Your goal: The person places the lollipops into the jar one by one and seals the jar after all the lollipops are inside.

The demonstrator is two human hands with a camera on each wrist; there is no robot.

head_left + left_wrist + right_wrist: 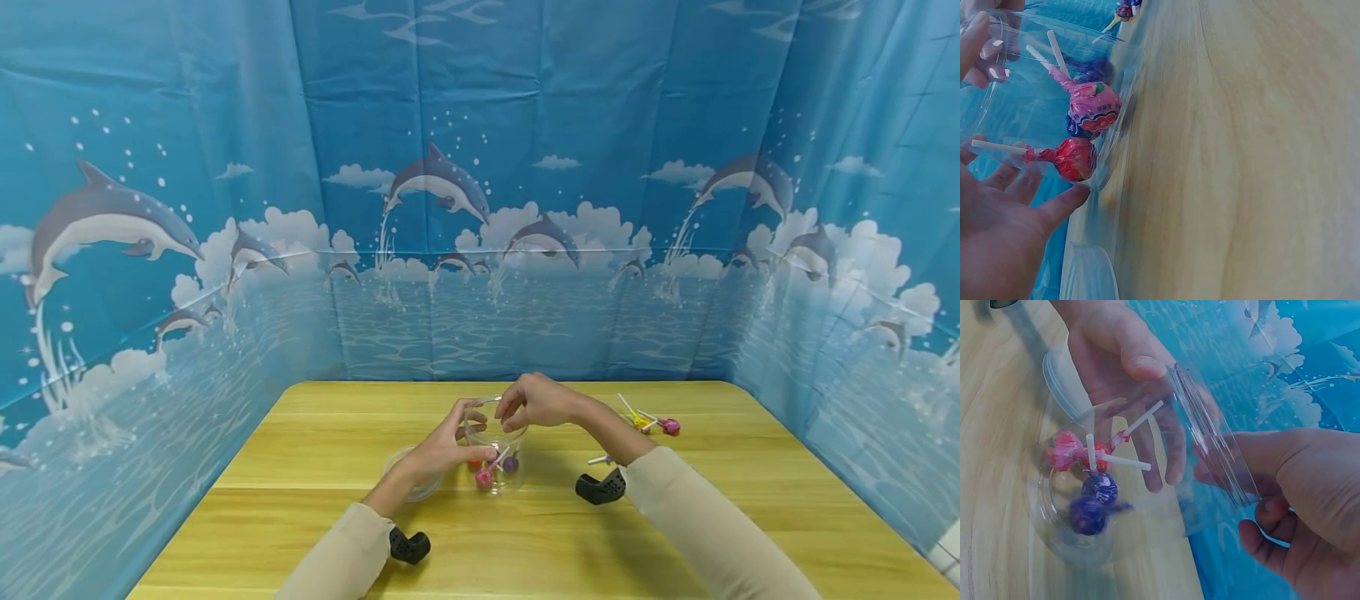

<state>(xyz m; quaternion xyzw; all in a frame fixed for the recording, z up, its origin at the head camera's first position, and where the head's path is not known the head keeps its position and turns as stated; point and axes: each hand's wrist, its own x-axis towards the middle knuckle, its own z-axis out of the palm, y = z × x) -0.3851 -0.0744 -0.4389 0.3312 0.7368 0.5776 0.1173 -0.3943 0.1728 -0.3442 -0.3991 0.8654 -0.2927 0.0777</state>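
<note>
Head view has the clear jar (504, 442) standing on the wooden table (322, 517), its mouth uncovered, with my left hand (442, 448) curved round its side. My right hand (542, 402) is at the rim, fingers loosely bent and pinching nothing that I can see. Inside are a pink lollipop (1094, 107), a red lollipop (1077, 159) and two purple lollipops (1099, 487), one too blurred to tell whether it lies still. I take the step in hand to be filling the jar. The next move, I judge, calls for lifting my right hand clear and reaching right for the yellow lollipop (642, 422), while my left steadies the jar.
</note>
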